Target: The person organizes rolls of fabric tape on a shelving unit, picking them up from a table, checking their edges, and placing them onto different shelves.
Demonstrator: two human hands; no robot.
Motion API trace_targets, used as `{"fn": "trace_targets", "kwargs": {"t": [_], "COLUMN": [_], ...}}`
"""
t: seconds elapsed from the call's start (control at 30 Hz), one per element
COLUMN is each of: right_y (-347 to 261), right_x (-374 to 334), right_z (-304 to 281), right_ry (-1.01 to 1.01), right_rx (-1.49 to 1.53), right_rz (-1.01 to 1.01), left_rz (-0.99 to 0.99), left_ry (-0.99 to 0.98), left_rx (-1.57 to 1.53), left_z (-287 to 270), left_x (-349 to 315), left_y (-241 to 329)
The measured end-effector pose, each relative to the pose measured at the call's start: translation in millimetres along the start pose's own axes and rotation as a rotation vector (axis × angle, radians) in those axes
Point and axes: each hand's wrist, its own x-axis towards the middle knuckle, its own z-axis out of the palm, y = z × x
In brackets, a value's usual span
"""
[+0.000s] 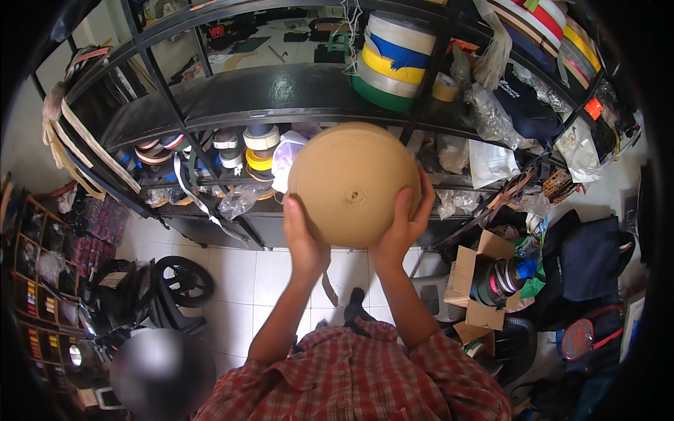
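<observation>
A large tan roll of webbing strap (354,165), wound into a flat disc with a small hole at its centre, is held up in front of me. My left hand (303,235) grips its lower left edge, with the thumb along the rim. On the lower right edge, my right hand (404,228) wraps round it, thumb on the flat face and fingers at the side. A loose strap end (329,288) hangs below, beside my left wrist. The roll hides part of the shelves behind it.
Black metal shelving (281,91) spans the far side. On it stands a stack of white, blue, yellow and green strap rolls (393,63). An open cardboard box (460,274) holds more rolls at the right. A motorcycle (151,295) is at the left, on white floor tiles (235,281).
</observation>
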Motion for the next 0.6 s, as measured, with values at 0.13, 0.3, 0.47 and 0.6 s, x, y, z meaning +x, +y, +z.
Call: {"fn": "trace_targets", "kwargs": {"t": [0.13,0.3,0.47,0.6], "right_y": [13.9,26.8,17.7,38.5], "right_x": [15.4,57.6,141.0,156.5], "right_z": [10.8,-10.4,-30.6,-38.9], "right_ry": [0.111,-0.185,-0.569,-0.441], "right_rx": [0.129,0.099,-0.014,0.032], "right_rz": [0.063,-0.01,0.175,0.099], "left_rz": [0.208,0.269,0.347,0.295], "left_ry": [0.177,0.169,-0.006,-0.047], "left_rx": [0.071,0.163,0.543,0.531], "left_z": [19.8,0.2,31.8,47.2], "left_x": [15.0,69.5,89.9,88.7], "left_y": [-27.6,-21.0,-18.4,-42.3]}}
